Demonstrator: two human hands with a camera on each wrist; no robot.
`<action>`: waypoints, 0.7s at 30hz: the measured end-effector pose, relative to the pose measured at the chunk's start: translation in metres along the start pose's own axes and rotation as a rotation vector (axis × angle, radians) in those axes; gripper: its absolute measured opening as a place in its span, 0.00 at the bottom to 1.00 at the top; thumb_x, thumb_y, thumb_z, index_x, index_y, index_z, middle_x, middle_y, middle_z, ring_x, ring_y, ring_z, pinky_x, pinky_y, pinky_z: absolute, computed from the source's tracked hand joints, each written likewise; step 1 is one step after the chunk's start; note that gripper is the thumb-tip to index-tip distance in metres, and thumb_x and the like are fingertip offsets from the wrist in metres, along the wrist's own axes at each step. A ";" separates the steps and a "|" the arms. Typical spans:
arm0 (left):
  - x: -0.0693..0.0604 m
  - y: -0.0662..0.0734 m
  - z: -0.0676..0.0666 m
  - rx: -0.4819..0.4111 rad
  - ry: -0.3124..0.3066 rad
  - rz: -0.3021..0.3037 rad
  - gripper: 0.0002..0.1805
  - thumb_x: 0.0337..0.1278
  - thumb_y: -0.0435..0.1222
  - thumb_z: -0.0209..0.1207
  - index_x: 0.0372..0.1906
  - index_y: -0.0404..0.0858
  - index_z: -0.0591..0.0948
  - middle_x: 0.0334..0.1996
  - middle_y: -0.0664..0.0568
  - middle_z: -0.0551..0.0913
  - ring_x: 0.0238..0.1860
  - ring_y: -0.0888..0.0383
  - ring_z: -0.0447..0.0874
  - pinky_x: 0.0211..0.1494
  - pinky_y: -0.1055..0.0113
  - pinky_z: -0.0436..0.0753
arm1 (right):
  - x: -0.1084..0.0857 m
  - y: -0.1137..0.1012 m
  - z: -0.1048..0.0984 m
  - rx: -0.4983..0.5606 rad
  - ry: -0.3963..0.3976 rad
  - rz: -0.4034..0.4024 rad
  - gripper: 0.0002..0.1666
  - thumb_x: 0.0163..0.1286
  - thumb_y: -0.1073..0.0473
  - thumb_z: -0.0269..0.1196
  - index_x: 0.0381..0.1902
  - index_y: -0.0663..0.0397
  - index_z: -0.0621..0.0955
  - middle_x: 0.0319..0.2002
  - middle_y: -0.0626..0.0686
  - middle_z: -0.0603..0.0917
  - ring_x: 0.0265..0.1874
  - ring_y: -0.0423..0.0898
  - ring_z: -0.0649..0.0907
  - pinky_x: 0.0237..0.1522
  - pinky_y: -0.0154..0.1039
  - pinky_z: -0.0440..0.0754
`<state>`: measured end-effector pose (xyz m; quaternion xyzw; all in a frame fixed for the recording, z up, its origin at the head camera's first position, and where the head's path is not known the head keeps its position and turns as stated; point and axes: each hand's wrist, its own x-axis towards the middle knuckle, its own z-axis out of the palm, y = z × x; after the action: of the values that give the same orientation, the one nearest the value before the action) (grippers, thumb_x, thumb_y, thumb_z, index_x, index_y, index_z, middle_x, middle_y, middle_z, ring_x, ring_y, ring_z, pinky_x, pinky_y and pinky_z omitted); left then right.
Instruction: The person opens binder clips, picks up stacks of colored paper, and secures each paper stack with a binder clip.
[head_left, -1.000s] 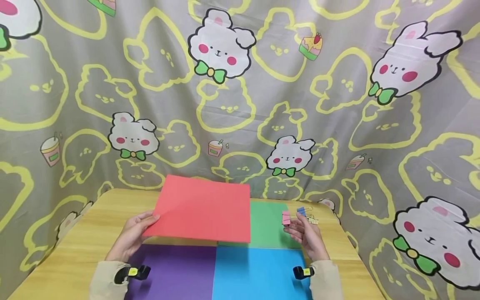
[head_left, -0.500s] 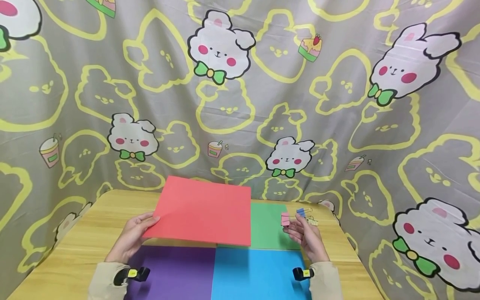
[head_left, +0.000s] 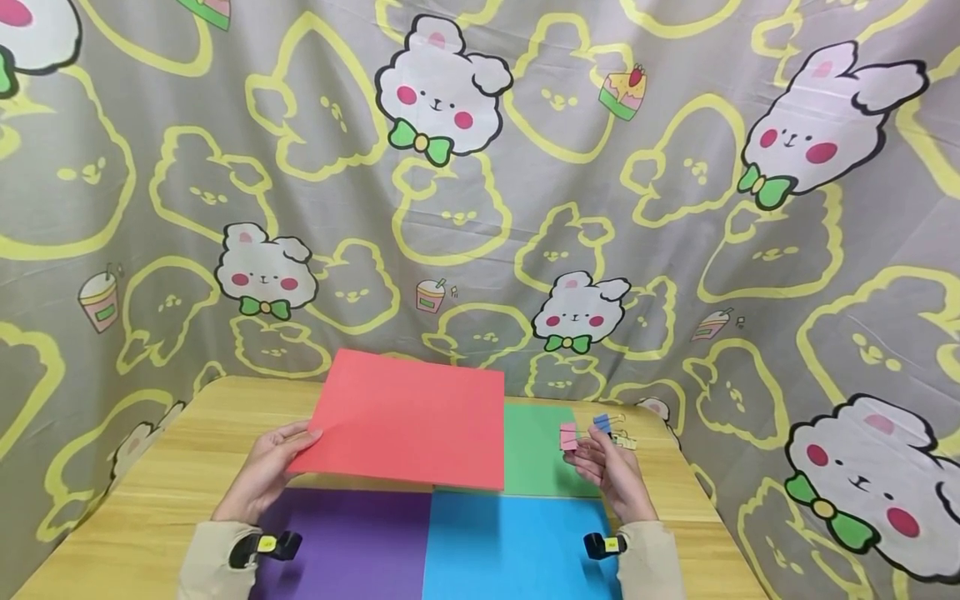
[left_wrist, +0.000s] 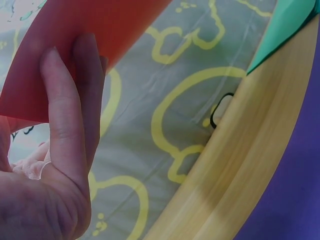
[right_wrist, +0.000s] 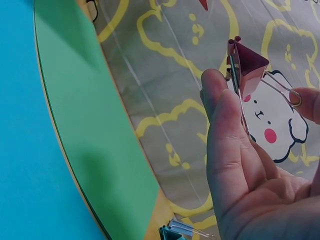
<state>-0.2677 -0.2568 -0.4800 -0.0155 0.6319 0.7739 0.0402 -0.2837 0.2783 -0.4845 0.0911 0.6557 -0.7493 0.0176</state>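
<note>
My left hand (head_left: pixel 258 475) pinches a red sheet of paper (head_left: pixel 408 421) at its lower left edge, thumb on top. The sheet is raised above the table and hides part of the green sheet (head_left: pixel 538 450). In the left wrist view, fingers (left_wrist: pixel 65 110) press flat against the underside of the red sheet (left_wrist: pixel 120 25). Between thumb and fingers, my right hand (head_left: pixel 615 479) holds a pink binder clip (head_left: pixel 567 437) by its wire handles. The right wrist view shows the clip (right_wrist: pixel 251 67) from the side, apart from the red sheet's right edge.
A purple sheet (head_left: pixel 352 537) and a blue sheet (head_left: pixel 517 546) lie side by side at the front of the wooden table (head_left: pixel 165 467). Behind my right hand are a blue binder clip (head_left: pixel 602 422) and a yellow one (head_left: pixel 625 442). A patterned curtain (head_left: pixel 480 242) hangs behind the table.
The pink binder clip in my right hand has shifted slightly left, and the red sheet's right edge slightly right, so the gap between them is narrower. Both grips are unchanged.
</note>
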 end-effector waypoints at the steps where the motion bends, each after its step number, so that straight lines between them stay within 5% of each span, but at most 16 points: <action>1: 0.000 0.000 0.000 -0.007 -0.003 0.003 0.10 0.76 0.34 0.57 0.55 0.39 0.77 0.32 0.59 0.91 0.33 0.66 0.91 0.38 0.72 0.88 | 0.000 0.000 0.000 0.000 -0.002 0.000 0.30 0.77 0.38 0.60 0.51 0.62 0.82 0.35 0.49 0.92 0.37 0.43 0.93 0.42 0.35 0.90; 21: -0.002 0.005 0.002 -0.034 -0.016 0.015 0.06 0.75 0.33 0.57 0.51 0.43 0.79 0.32 0.58 0.92 0.33 0.65 0.91 0.37 0.72 0.88 | 0.001 -0.003 0.006 -0.001 0.007 0.023 0.32 0.76 0.38 0.61 0.52 0.64 0.81 0.35 0.50 0.92 0.37 0.44 0.93 0.43 0.36 0.90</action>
<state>-0.2662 -0.2559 -0.4748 -0.0055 0.6185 0.7848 0.0392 -0.2855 0.2731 -0.4814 0.1010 0.6551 -0.7484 0.0240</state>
